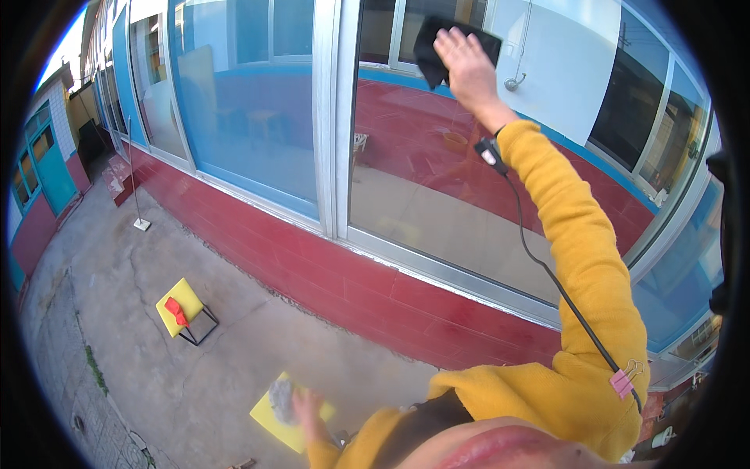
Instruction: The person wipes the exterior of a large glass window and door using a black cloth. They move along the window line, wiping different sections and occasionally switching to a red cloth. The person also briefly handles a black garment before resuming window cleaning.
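High against a window pane point(404, 152), my right hand point(469, 67) presses a black cloth point(430, 53) with the fingers laid over it. A cabled device point(489, 153) sits at that wrist, below the yellow sleeve. Low in the view, my left hand point(309, 405) is blurred and appears to grip a crumpled grey cloth point(282, 401). Behind that hand is a yellow square seat point(266, 416); whether the cloth touches it I cannot tell.
A yellow-topped stool point(186, 287) with a red cloth point(176, 311) on it stands on the concrete ground point(234, 352). Farther off, a mop point(140, 224) leans near some steps point(117, 179). Red tiles point(363, 281) face the wall below the window frame point(331, 117). A black cable point(551, 272) runs along my right arm.
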The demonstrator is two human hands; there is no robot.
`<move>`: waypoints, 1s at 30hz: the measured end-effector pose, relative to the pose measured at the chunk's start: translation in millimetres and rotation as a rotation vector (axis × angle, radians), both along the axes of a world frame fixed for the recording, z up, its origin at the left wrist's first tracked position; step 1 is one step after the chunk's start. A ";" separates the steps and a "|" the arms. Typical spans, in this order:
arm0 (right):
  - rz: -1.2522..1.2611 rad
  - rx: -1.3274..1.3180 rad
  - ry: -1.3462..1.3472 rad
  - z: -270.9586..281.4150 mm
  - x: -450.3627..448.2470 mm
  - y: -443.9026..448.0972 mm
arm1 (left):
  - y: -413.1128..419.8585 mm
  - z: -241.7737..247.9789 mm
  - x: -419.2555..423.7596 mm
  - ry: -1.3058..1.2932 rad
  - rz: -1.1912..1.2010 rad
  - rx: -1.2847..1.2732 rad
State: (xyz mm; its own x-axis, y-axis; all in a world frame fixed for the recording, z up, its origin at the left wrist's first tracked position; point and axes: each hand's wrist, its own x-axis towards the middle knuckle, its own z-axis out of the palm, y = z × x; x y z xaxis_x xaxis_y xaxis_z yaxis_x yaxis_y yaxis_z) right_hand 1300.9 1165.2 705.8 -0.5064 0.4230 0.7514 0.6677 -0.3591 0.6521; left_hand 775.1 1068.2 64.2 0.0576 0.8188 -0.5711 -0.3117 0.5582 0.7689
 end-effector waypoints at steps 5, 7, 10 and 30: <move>0.152 -0.827 -0.030 -196.7 10.0 -30.1 | -12.6 0.2 6.1 -0.061 -0.062 0.132; 0.192 -0.869 0.005 -180.0 8.8 -44.2 | -19.3 -4.6 -19.5 -0.002 -0.104 0.091; 0.116 -0.459 -0.126 -51.6 -4.0 -48.7 | -33.3 -11.5 -54.3 0.098 0.071 -0.132; 0.034 -0.623 0.003 -63.1 -11.1 -43.4 | -40.8 -18.6 -53.6 0.000 0.117 -0.078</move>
State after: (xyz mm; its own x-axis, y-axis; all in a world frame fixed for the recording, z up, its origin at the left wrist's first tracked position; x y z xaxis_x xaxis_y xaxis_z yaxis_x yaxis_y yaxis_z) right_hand 1289.8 1121.8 642.7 -0.5256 0.7659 0.3704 0.6744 0.1098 0.7301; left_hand 721.5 1027.5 45.7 -0.0356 0.7728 -0.6336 -0.3778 0.5765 0.7245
